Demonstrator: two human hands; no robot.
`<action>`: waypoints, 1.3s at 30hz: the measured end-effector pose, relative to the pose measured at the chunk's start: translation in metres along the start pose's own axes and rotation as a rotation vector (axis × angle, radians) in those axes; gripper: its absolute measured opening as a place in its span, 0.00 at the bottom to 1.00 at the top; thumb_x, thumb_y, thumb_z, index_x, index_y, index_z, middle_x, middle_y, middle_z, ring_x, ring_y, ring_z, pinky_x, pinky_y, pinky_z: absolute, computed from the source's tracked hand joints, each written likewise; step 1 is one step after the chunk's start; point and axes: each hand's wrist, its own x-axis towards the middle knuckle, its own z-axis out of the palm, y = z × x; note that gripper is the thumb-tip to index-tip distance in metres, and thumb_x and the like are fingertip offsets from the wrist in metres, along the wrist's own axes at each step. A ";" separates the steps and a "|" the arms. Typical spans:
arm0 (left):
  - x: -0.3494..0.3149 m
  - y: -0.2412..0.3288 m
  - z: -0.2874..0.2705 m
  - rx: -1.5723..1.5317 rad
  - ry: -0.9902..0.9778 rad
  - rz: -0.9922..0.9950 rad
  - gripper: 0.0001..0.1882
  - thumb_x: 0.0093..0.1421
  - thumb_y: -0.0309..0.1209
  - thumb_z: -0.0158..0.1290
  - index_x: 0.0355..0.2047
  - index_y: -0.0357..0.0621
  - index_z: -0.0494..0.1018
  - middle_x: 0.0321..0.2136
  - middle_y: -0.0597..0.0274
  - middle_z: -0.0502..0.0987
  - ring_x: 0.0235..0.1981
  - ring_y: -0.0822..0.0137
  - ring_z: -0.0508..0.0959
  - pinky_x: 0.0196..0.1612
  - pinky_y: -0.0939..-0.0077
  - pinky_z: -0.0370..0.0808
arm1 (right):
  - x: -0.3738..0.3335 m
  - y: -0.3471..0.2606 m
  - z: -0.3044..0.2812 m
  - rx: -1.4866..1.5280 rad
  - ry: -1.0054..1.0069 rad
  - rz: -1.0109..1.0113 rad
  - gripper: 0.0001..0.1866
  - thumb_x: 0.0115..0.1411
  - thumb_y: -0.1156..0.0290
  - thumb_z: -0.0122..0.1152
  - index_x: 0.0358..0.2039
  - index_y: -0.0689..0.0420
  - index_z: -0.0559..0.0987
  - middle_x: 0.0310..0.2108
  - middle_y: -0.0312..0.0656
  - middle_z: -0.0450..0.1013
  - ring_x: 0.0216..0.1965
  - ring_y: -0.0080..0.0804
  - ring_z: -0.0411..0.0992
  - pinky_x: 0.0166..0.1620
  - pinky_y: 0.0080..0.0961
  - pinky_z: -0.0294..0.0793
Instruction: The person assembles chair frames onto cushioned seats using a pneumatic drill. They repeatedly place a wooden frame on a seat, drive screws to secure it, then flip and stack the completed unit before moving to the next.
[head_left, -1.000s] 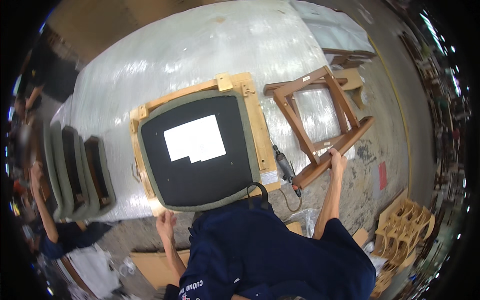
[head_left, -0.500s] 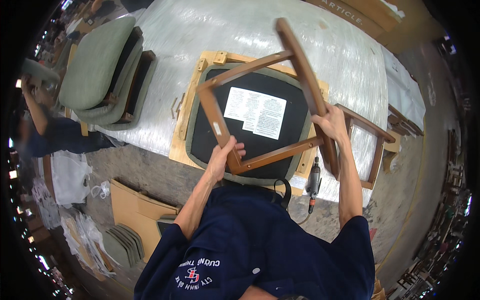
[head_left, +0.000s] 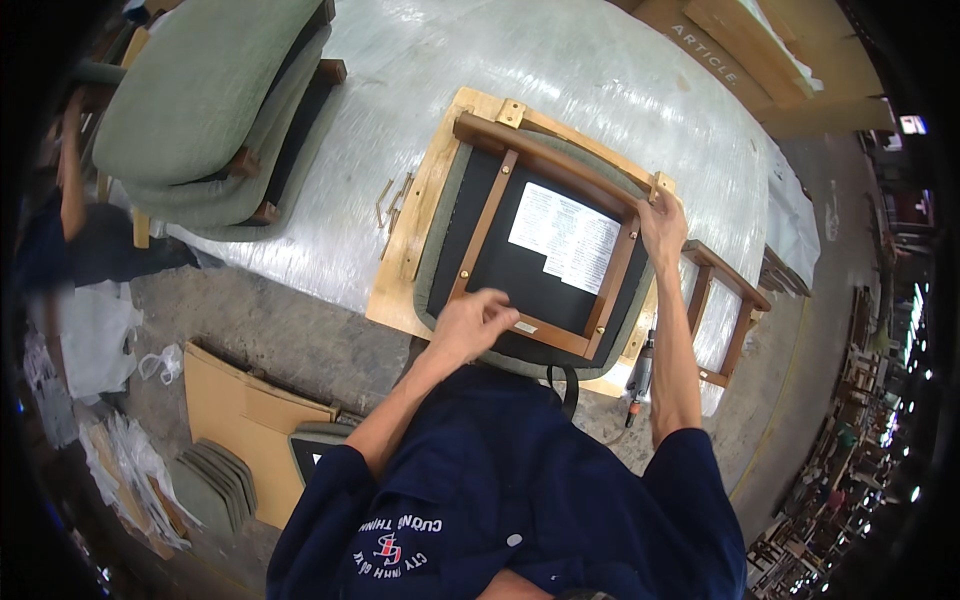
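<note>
A brown wooden chair frame lies on the black underside of a green upholstered seat, which rests upside down in a light wooden jig. Printed white labels show inside the frame. My right hand is closed round the frame's far right corner, beside a small wooden block of the jig. Over the near left corner is my left hand, its fingers loosely bent and apart, with nothing visible between them. Whether it touches the rail is hard to tell. Brass-coloured fittings sit in the side rails.
Green seats are stacked at the left of the film-covered table, near some loose bolts. A power driver and another wooden frame are at right. Cardboard stands below left. Another person's arm shows far left.
The wooden frame has turned and come down from above the seat onto its underside. My left hand has loosened from the rail, while my right now holds the far right corner.
</note>
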 end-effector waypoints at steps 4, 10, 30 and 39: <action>0.054 -0.020 -0.023 0.414 0.288 0.136 0.41 0.57 0.47 0.66 0.62 0.31 0.66 0.54 0.43 0.73 0.55 0.47 0.74 0.58 0.56 0.73 | -0.057 0.020 0.000 -0.085 -0.065 0.323 0.35 0.56 0.49 0.71 0.56 0.64 0.79 0.44 0.53 0.81 0.46 0.44 0.80 0.51 0.36 0.78; 0.113 -0.041 -0.015 0.496 0.205 0.095 0.40 0.54 0.40 0.67 0.61 0.30 0.66 0.54 0.44 0.68 0.56 0.44 0.71 0.55 0.53 0.75 | -0.084 0.035 0.026 -0.172 -0.267 0.457 0.40 0.51 0.48 0.72 0.54 0.70 0.79 0.44 0.59 0.81 0.44 0.51 0.81 0.49 0.37 0.79; 0.131 0.031 -0.019 0.427 0.229 0.251 0.33 0.50 0.24 0.61 0.58 0.28 0.70 0.49 0.56 0.69 0.48 0.52 0.72 0.42 0.59 0.82 | -0.062 0.079 0.025 0.551 -0.027 0.802 0.19 0.70 0.58 0.61 0.41 0.66 0.83 0.36 0.39 0.79 0.39 0.26 0.73 0.45 0.26 0.70; 0.130 0.021 -0.018 0.446 0.243 0.226 0.32 0.50 0.23 0.60 0.57 0.24 0.70 0.48 0.54 0.69 0.47 0.52 0.72 0.41 0.62 0.83 | -0.062 0.086 0.023 0.548 -0.019 0.724 0.18 0.69 0.60 0.62 0.41 0.66 0.85 0.35 0.37 0.80 0.36 0.24 0.73 0.43 0.25 0.72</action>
